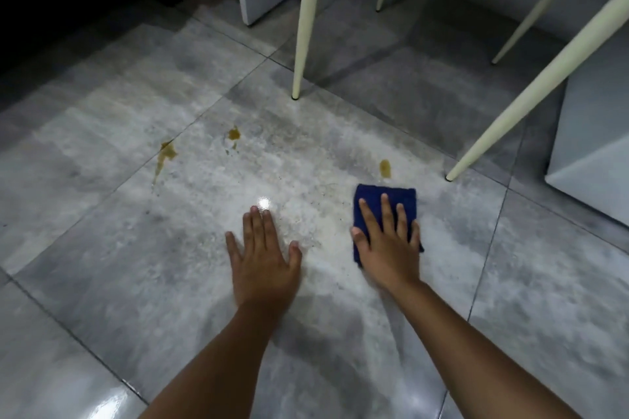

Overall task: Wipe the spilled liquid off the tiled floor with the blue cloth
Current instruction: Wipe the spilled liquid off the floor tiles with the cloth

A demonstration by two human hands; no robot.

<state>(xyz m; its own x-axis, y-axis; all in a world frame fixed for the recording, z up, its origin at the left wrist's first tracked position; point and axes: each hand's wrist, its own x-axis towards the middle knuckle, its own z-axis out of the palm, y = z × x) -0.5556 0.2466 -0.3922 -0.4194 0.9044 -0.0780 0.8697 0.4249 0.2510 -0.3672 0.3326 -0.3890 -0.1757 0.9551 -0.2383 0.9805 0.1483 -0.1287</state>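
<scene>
Right hand (388, 241) is pressed flat, fingers spread, on the folded blue cloth (384, 202) on the grey tiled floor (136, 248); left hand (263, 255) lies palm-down, holding nothing. Three brownish spill spots (385, 168) remain, nearest just beyond the cloth, by a cream chair leg (510, 102)

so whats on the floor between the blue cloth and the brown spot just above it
Nothing: in the head view, only bare grey tile separates the blue cloth from the nearest brown spot, a narrow gap.
</scene>
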